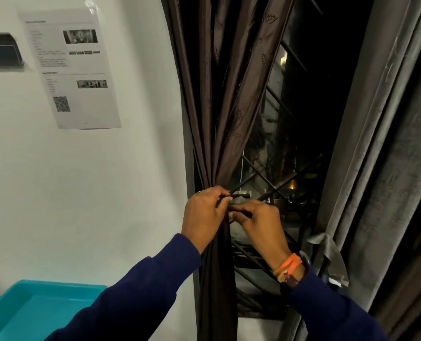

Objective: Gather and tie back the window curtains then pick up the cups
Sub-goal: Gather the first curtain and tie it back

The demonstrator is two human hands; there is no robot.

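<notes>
At 9 o'clock, on the white wall point(135, 168), a dark sign point(0, 51) runs off the frame edge. Just right of it, toward 10 o'clock, a printed sheet point(69, 70) is taped up, with small photos and a square code on it. At 7 o'clock sits a teal tray point(27, 306), its rim partly hidden by a blue sleeve point(140, 291).

At the centre, the brown curtain point(229, 99) hangs from 12 o'clock and narrows to a gathered waist just below the middle, then falls straight toward 6 o'clock. The left hand point(204, 212) is at that waist on its left side, fingers curled, pinching one end of a thin dark tie point(239, 196) that sticks out to the right. The right hand point(258, 222) is just beside it, at 4 o'clock from the left one, fingertips pinched on the tie's other end; the two hands nearly touch. An orange band point(289, 265) circles the right wrist.

Behind the hands, a window point(303, 119) with a diagonal grille shows dark outside, with a few lights. At 3 o'clock a grey curtain point(381, 143) hangs loose, untied, its lower fold near the right wrist. No cups are in sight.
</notes>
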